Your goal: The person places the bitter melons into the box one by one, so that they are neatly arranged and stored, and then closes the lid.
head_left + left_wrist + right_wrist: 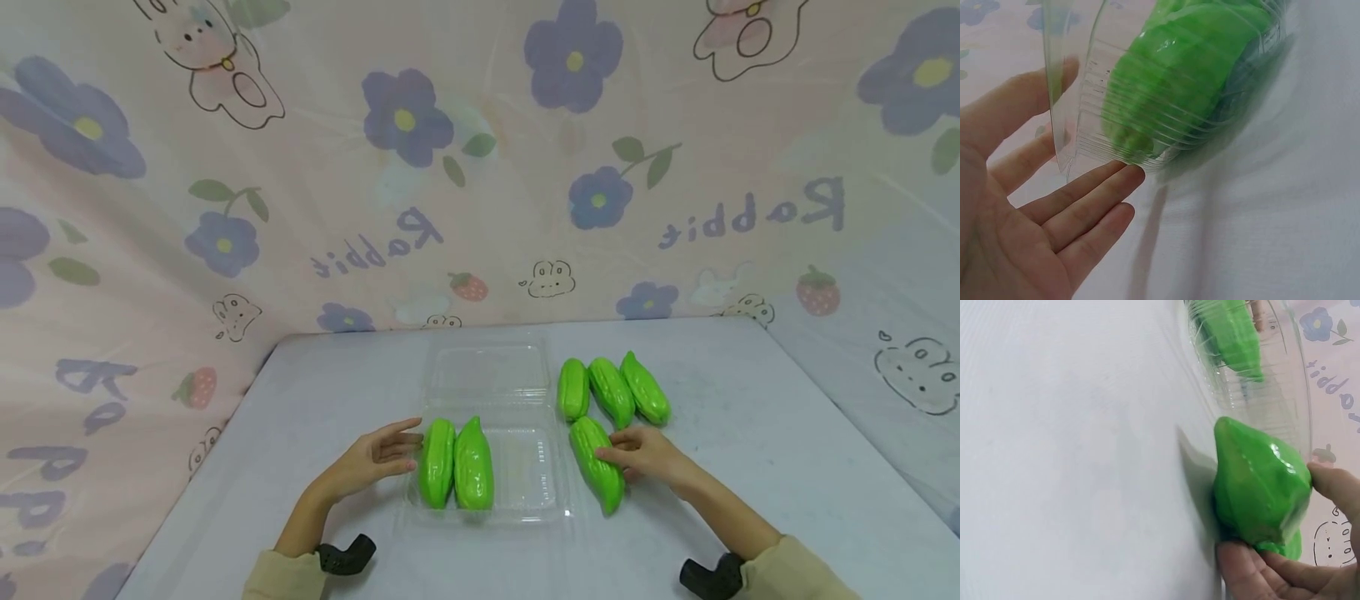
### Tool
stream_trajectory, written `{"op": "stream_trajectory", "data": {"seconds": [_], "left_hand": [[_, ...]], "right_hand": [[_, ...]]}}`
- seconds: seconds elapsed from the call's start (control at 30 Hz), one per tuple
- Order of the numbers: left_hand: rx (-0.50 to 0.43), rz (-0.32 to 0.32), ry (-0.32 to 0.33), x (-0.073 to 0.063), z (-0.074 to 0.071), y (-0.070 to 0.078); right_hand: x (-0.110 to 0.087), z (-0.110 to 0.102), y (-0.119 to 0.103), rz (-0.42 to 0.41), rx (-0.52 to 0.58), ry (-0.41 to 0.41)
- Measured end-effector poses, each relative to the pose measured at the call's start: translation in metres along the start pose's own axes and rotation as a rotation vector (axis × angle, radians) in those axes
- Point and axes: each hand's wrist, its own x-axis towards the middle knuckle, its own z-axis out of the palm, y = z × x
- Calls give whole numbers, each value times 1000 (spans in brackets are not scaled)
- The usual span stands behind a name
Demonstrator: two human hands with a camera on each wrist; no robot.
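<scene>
Left hand (378, 452), fingers extended, lies at the clear box (522, 479), left side, presumably steadying it; right hand (647, 454) pinches a green vegetable (591, 461).

Beige sleeves (283, 577), bare hands (366, 458), and a black, elbow-shaped device (347, 557) at each cuff.

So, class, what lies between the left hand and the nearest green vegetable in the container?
In the left wrist view, the clear ribbed container wall separates the left hand from that green vegetable.
</scene>
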Motion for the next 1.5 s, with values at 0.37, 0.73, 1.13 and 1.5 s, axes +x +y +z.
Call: {"op": "stream_trajectory", "data": {"seconds": [0.37,0.73,1.13,1.5], "left_hand": [[15,7,-1,1,0,0],[14,2,0,0,1,1],[10,-8,5,0,1,4],[-10,1,3,-1,1,1]], "right_hand": [[1,1,1,11,-3,3],[-2,-4,-3,23,-9,-7],[-5,-12,-8,17,46,-26],[-4,-15,-13,-2,62,-32]]}}
